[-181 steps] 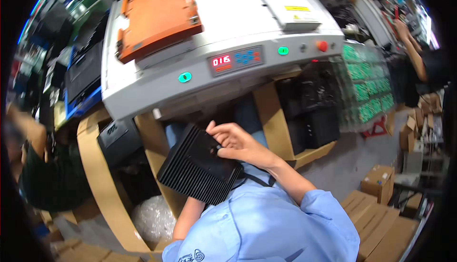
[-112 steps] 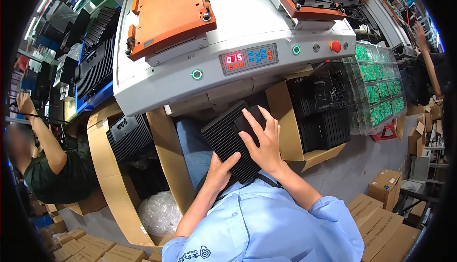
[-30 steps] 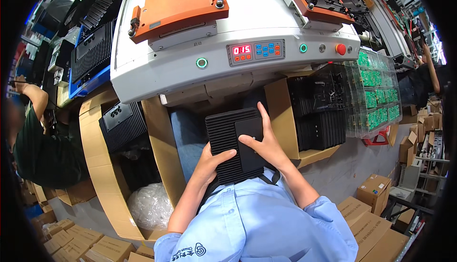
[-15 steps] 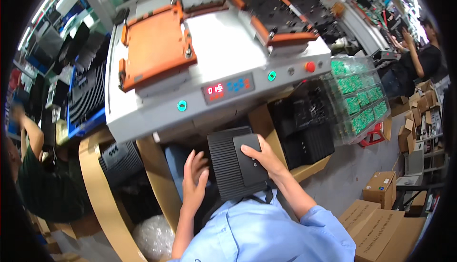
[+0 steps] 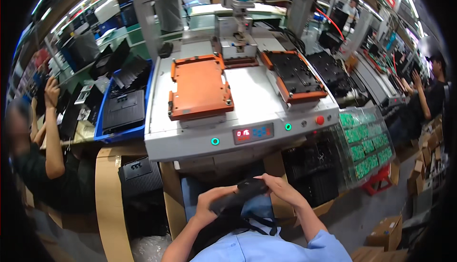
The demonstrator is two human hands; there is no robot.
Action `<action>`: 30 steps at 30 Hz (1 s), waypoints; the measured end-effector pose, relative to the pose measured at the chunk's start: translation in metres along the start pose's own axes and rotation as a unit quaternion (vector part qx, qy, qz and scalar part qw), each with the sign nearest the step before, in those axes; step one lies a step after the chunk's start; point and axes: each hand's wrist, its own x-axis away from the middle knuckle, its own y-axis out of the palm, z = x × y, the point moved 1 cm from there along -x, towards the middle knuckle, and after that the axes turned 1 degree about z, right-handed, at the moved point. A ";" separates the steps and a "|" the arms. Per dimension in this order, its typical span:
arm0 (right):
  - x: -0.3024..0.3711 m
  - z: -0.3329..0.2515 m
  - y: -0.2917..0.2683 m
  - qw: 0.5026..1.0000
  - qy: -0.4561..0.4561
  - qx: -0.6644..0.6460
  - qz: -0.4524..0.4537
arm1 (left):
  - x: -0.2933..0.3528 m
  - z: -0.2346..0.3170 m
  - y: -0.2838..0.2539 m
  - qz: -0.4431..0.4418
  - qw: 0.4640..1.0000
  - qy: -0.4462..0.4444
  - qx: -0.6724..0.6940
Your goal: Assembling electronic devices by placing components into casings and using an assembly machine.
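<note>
With left hand [image 5: 205, 208] and right hand [image 5: 282, 189] clamped on opposite ends of the black case [image 5: 241, 196], we should turn it slowly, grip even, clear of the machine [image 5: 190, 148].

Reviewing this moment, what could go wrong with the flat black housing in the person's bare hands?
The flat black housing is tilted between the left hand and right hand, so it might slip if either grip loosens. The long grey front panel of the white machine appears just above it in view, so raising the housing might scrape it there.
</note>
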 end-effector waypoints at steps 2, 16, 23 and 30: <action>0.022 -0.034 0.017 0.900 -0.273 0.289 0.177 | 0.004 -0.002 -0.004 0.070 0.958 -0.231 0.155; -0.011 -0.215 0.014 0.862 -0.445 0.142 0.196 | 0.019 -0.023 -0.052 0.109 0.928 -0.117 0.335; -0.104 -0.307 -0.014 0.921 -0.322 0.150 0.160 | 0.077 -0.085 -0.082 0.291 0.944 -0.112 -0.105; -0.159 -0.297 -0.016 0.969 -0.175 0.130 0.116 | 0.105 -0.092 -0.091 0.330 0.931 -0.118 -0.103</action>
